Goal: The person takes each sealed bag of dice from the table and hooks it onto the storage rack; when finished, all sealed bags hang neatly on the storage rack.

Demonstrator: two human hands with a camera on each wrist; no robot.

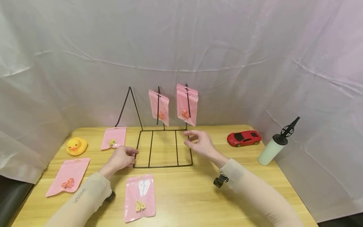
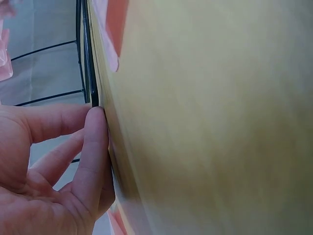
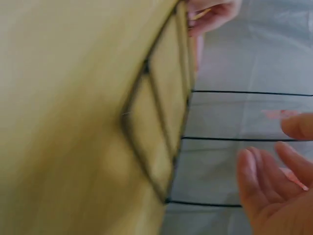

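Observation:
A black wire rack (image 1: 163, 166) stands on the table, with three prongs rising at its back. My left hand (image 1: 122, 157) pinches the left side bar of its base between thumb and fingers, close to the front corner. Over the right side of the base, my right hand (image 1: 199, 143) has loosely bent fingers, holding nothing. One pink zip bag (image 1: 153, 105) with orange-red dice hangs on the middle prong. Two overlapping pink bags (image 1: 181, 102) hang on the right prong. Another pink bag (image 1: 106, 138), holding yellow dice, appears at the left prong's tip.
A pink bag with red dice (image 1: 71, 170) lies at the left, below a yellow rubber duck (image 1: 76, 146). Another with yellow dice (image 1: 140, 192) lies in front of the rack. A red toy car (image 1: 244, 138) and a pale green hand pump (image 1: 272, 151) are at the right.

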